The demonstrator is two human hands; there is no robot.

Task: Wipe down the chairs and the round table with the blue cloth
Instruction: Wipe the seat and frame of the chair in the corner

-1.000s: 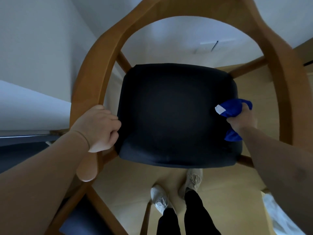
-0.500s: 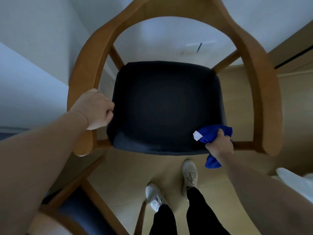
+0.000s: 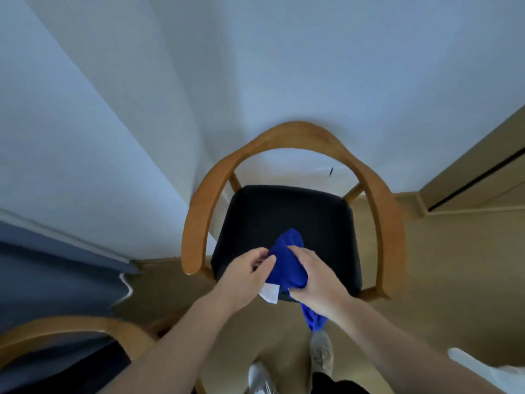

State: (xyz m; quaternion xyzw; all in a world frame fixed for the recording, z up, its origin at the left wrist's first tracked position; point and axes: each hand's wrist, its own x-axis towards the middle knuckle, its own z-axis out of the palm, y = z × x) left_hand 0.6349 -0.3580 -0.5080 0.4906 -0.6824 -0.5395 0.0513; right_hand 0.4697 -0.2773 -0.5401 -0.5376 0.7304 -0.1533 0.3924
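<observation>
A wooden armchair (image 3: 199, 206) with a curved back rail and a black seat cushion (image 3: 298, 217) stands in front of me against the white wall. Above the seat's front edge I hold the blue cloth (image 3: 287, 265) bunched up between both hands. My right hand (image 3: 315, 282) grips it from the right, with a tail of cloth hanging below the wrist. My left hand (image 3: 247, 274) pinches its left edge near the white label (image 3: 270, 292). The round table is not in view.
A second wooden chair (image 3: 71, 328) with a dark seat is at the lower left. A dark blue curtain (image 3: 42, 280) hangs at the left. Light wooden floor (image 3: 440, 280) lies around the chair, with my white shoes (image 3: 321, 354) below. Something white (image 3: 483, 365) sits at the lower right.
I have stood back, so the chair looks smaller and farther. My left hand left the armrest and joined the cloth. My right hand lifted the cloth off the seat's front corner.
</observation>
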